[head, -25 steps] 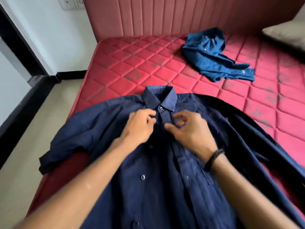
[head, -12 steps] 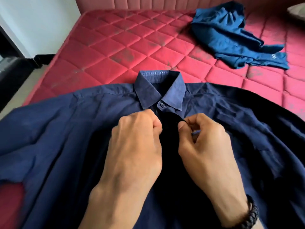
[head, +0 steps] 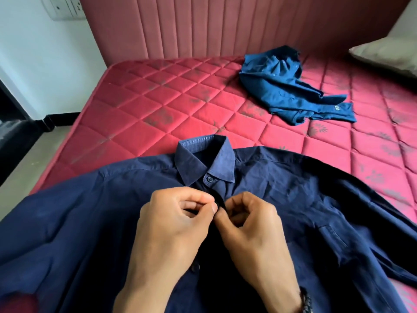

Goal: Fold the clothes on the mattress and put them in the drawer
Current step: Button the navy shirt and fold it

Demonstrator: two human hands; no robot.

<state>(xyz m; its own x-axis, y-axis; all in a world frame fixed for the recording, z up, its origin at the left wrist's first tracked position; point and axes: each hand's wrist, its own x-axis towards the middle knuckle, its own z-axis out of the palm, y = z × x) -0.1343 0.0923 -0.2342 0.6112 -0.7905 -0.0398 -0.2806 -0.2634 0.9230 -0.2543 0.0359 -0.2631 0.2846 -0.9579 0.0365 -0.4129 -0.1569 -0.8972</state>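
A navy button-up shirt [head: 282, 199] lies spread front-up across the near part of the red quilted mattress [head: 146, 114], collar pointing away from me. Its top collar button is fastened. My left hand [head: 173, 224] and my right hand [head: 250, 227] meet over the placket just below the collar, both with fingers curled, pinching the front edges of the shirt at the second button. A second, lighter blue garment [head: 286, 86] lies crumpled further back on the mattress. No drawer is in view.
A padded pink headboard [head: 225, 26] runs along the far side. A beige pillow [head: 388, 53] sits at the back right corner. To the left are bare floor [head: 24, 163], a white wall and a dark door frame.
The view has pulled back and tilted up, showing the headboard again. My hands have stayed at the placket below the collar, the fingertips now pressed closer together.
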